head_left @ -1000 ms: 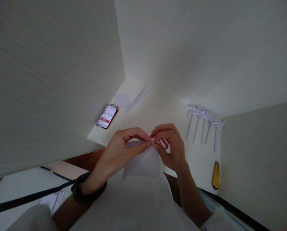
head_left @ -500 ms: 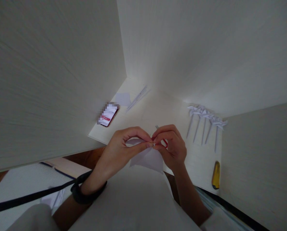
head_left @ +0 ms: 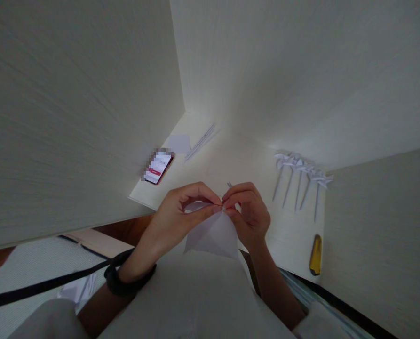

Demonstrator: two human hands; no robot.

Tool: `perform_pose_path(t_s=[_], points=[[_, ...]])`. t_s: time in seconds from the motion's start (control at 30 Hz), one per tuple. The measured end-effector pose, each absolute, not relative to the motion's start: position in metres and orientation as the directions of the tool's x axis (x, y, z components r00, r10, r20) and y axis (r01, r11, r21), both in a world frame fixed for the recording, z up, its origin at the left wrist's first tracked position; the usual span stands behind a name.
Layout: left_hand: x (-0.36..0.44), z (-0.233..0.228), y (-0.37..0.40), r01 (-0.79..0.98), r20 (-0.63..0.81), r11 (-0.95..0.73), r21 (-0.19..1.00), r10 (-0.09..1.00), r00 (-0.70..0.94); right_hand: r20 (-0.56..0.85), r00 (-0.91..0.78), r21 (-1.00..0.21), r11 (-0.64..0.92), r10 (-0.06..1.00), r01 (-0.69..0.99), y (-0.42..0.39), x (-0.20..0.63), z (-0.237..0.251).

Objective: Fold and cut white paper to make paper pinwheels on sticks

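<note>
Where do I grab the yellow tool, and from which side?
Probably pinch the middle of the yellow tool across its narrow width, coming from above and the left. It lies flat on the table, long and slim, with the wall close along its right side, leaving little room there. The right hand is nearer, but it is pinching at the white paper.

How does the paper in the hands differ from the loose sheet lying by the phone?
The held paper is bent and narrows toward its pinched end, while the loose sheet lies flat. The held paper is gripped where the left hand and right hand meet; the loose sheet rests untouched on the table. Both look pale and plain.
</note>
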State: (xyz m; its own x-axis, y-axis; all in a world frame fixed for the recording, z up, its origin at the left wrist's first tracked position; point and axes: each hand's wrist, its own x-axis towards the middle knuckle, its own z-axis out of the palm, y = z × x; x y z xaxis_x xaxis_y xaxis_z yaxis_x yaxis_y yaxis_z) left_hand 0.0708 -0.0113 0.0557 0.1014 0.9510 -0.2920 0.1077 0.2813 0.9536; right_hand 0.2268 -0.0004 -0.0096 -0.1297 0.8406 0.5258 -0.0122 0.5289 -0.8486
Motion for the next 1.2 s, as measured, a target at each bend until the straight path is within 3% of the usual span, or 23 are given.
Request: perform_pose_path(t_s=[0.5,0.8,1.2], points=[[0.0664,0.0484,-0.0108,0.182,-0.193,0.157,0.971,0.96,0.203,0.47,-0.195,-0.882,0.452,0.861,-0.132,0.0023,0.229,-0.0122],[0.0668,0.0456,-0.0114,0.173,-0.107,0.07,0.982,0.971,0.212,0.455,-0.159,-0.89,0.441,0.876,-0.114,0.0005,0.2266,-0.0093],[0.0684,0.0471,-0.0108,0.187,-0.092,0.054,0.981,0.975,0.201,0.425,-0.143,-0.904,0.411,0.894,-0.118,0.0014,0.2315,-0.0049]])
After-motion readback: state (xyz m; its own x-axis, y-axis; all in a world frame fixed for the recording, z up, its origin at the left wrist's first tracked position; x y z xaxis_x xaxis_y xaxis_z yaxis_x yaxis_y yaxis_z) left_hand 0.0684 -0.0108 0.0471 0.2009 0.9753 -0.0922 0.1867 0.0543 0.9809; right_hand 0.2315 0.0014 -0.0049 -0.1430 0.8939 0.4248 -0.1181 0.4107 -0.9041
